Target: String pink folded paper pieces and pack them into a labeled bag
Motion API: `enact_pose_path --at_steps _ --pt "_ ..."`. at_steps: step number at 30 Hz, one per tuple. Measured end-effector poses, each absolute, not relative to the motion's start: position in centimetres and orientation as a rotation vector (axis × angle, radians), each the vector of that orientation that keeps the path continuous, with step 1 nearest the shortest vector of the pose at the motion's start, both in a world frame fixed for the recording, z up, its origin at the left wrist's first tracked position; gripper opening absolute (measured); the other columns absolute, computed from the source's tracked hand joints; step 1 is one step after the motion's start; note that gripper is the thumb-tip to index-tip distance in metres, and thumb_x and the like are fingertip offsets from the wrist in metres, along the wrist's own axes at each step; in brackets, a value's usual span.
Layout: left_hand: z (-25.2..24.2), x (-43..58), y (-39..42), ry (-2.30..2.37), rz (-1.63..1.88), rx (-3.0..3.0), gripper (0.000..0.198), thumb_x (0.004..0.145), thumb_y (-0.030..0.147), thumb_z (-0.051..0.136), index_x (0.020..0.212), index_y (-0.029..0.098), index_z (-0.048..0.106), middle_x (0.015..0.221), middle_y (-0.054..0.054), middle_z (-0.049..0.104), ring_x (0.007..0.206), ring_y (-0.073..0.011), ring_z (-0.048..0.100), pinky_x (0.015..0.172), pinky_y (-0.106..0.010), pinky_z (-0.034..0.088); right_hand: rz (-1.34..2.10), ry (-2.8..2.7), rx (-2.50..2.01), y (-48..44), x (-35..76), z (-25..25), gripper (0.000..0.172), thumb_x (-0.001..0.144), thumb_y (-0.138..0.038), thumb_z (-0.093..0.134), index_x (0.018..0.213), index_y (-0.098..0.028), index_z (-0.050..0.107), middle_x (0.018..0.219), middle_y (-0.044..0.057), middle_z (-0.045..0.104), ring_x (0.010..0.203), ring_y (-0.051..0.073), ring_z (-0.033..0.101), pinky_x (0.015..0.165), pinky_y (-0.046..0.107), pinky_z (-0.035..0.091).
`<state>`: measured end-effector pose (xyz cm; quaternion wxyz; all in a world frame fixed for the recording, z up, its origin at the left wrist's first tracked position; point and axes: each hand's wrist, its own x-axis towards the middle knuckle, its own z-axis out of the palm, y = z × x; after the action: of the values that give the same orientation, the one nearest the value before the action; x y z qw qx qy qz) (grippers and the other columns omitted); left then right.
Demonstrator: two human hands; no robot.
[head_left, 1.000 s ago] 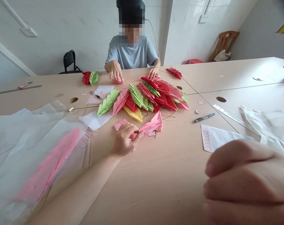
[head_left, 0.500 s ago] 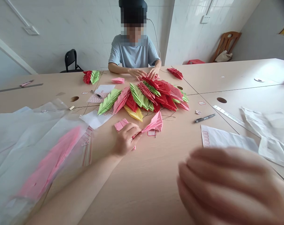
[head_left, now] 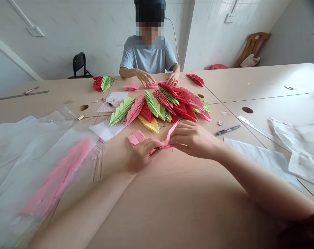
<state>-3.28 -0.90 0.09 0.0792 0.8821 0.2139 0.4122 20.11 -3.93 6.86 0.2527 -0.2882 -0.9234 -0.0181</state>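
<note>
Left hand (head_left: 142, 155): fingers pressed together, tips on the folded pink paper (head_left: 165, 146).
Right hand (head_left: 194, 140): fingers pressed together, pinching that paper's raised end.
Paper's place: between the hands, mid-table (head_left: 172, 197), just before the paper leaves (head_left: 159, 103).
Beside left hand: pink square (head_left: 136, 138).
Table's left: plastic bag (head_left: 29, 162).
Table's right: pen (head_left: 228, 130).
Far edge: co-worker (head_left: 146, 57), hands (head_left: 144, 77) on pink paper.

Origami heap (head_left: 155, 106) (dead centre) on table (head_left: 260, 81)
</note>
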Motion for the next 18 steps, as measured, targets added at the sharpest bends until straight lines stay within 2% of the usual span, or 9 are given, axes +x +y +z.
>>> enact_pose_path --at_steps 8,12,18 --pt "-0.3 -3.4 -1.3 0.555 1.251 2.721 0.021 0.086 0.013 0.062 0.106 0.020 0.062 0.098 -0.003 0.071 0.087 -0.0132 0.068 0.078 -0.024 0.056 -0.056 -2.575 -0.781 -3.9 19.0 5.5 0.023 0.098 -0.028 0.045 0.093 -0.017 0.066 0.090 0.006 0.068 0.085 0.019 0.056 0.079 0.034 0.042" --pt "-0.1 -3.3 -1.5 0.441 1.124 2.757 0.022 0.087 0.011 0.059 0.108 0.019 0.062 0.100 -0.006 0.069 0.089 -0.0135 0.067 0.076 -0.023 0.056 -0.006 -2.612 -0.710 -4.1 18.9 5.6 0.023 0.097 -0.024 0.043 0.092 -0.017 0.064 0.090 0.006 0.068 0.080 0.017 0.056 0.078 0.034 0.042" --pt "0.5 -3.2 -1.7 0.361 1.239 2.719 0.029 0.086 0.010 0.060 0.113 0.020 0.061 0.107 -0.007 0.069 0.095 -0.0145 0.067 0.081 -0.023 0.057 0.105 -2.605 -0.658 -3.5 20.1 6.7 0.020 0.095 -0.018 0.044 0.098 -0.019 0.064 0.093 0.005 0.069 0.084 0.017 0.059 0.083 0.035 0.042"
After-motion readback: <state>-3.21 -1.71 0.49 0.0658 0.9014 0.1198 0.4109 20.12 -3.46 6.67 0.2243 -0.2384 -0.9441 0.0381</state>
